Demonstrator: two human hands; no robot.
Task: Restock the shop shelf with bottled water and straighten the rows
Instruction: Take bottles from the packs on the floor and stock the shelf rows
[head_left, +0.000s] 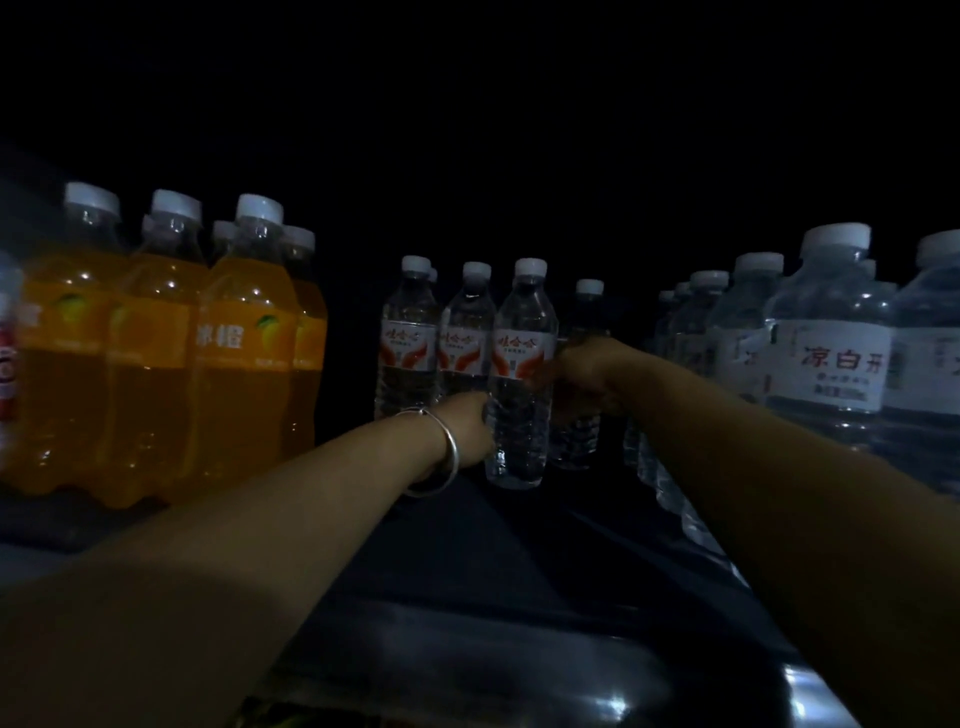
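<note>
I reach both arms deep into a dim shelf (519, 561). Its dark floor lies bare between my forearms, from the front lip back to the water bottles, and that is the only open lane I have. My left hand (467, 431), with a silver bangle (441, 452) on the wrist, is against the lower side of the front water bottle (522, 379); its fingers are hidden behind the bottle, so I cannot tell how far they curl. My right hand (582, 369) sits curled at the label height of the next bottle (584, 374), just right of the first, and seems to grip it, though the dark blurs the fingers. Two more red-labelled bottles (436, 348) stand in a row to the left, touching. Orange drinks (171, 353) wall off the left side, with a dark gap between them and the water. Larger white-labelled bottles (831, 353) crowd the right side, close beside my right forearm.
</note>
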